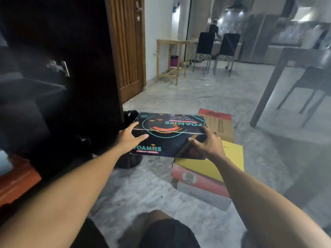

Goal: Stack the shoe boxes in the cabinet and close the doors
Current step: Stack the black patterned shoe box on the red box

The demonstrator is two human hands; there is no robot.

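gripping the black shoe box [168,135] at both ends, left hand [128,138], right hand [208,144].

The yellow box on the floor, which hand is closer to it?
Right. The right hand grips the black shoe box's near right corner, directly above the yellow box. The left hand holds the black box's left end, farther away.
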